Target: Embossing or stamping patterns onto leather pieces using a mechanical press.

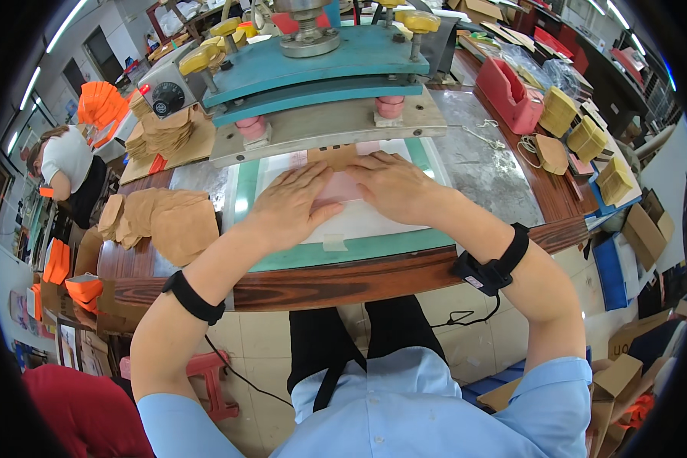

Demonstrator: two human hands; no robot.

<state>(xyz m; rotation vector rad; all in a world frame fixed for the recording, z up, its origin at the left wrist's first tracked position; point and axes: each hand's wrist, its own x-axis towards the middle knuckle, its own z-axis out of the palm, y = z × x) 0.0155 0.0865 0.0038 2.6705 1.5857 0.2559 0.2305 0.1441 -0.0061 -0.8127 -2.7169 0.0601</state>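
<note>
Both of my hands lie palm down on the work surface just in front of a press. My left hand (294,204) has its fingers stretched out flat, with the fingertips at the left edge of a tan leather-like piece (331,156). From the other side my right hand (395,188) reaches the same piece, its fingers also extended. A pinkish sheet (339,188) shows between the hands, on top of a white sheet (382,214) over a green mat (282,258). The far end of the tan piece runs toward the press, and my fingers cover part of it.
Above the hands hangs the press's metal plate (328,128) beneath teal plates (320,65). Loose tan pieces (185,229) lie left, with stacked ones (168,131) behind. A red holder (507,93) and yellowish bundles (559,113) stand right. Another person (67,160) is at far left.
</note>
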